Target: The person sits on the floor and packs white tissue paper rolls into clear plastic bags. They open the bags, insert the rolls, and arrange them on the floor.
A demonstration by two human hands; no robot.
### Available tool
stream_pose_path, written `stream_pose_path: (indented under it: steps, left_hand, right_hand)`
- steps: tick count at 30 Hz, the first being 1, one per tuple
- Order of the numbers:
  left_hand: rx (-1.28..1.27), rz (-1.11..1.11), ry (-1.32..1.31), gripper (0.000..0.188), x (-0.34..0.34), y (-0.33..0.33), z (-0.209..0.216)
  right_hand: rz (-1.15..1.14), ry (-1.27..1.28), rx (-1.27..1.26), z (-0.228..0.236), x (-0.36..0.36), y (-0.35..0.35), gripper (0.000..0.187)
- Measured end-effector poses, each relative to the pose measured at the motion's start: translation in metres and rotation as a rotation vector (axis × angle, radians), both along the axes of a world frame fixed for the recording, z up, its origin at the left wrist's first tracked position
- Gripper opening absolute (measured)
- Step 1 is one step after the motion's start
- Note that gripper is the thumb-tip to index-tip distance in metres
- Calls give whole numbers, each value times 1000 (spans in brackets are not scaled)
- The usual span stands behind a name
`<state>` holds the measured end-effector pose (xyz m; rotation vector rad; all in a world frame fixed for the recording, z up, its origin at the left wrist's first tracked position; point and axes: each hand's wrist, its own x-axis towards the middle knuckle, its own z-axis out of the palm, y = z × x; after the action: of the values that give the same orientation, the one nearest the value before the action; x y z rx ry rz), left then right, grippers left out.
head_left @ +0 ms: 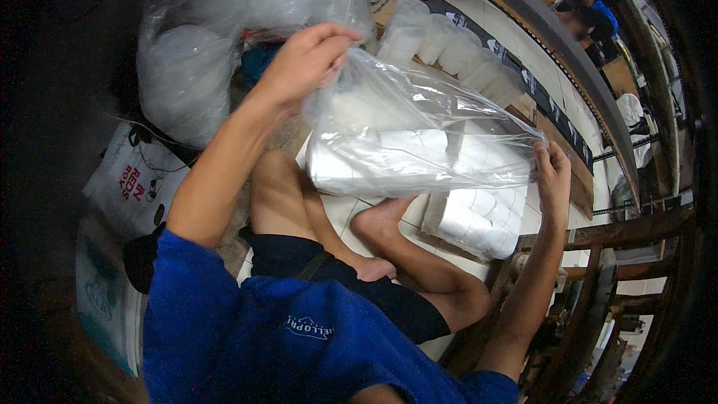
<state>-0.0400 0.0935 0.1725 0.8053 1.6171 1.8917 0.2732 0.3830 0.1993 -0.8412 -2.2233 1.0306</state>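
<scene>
Stretching from left hand [310, 62] to right hand [552, 173]: 1 clear bag [432, 108].

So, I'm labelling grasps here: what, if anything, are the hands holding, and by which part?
A clear plastic bag: the left hand grips its upper-left edge, and the right hand pinches its right end.

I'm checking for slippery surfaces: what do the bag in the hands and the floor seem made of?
Bag: glossy clear plastic film, judging by its see-through creases and bright highlights. Floor: probably ceramic tile, pale and smooth, given the straight joint lines.
</scene>
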Motion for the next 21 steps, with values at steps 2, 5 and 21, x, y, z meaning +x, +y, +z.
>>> stream_pose_path:
  steps: [2, 5, 21]
  left_hand:
    - [58, -20, -90, 26, -5, 20, 4]
    - [124, 86, -211, 24, -7, 35, 11]
    - [244, -144, -93, 28, -47, 55, 84]
  right_hand:
    - [-15, -8, -16, -1, -3, 7, 22]
    - [-19, -7, -46, 3, -13, 7, 25]
    - [-23, 177, 104, 87, -46, 8, 25]
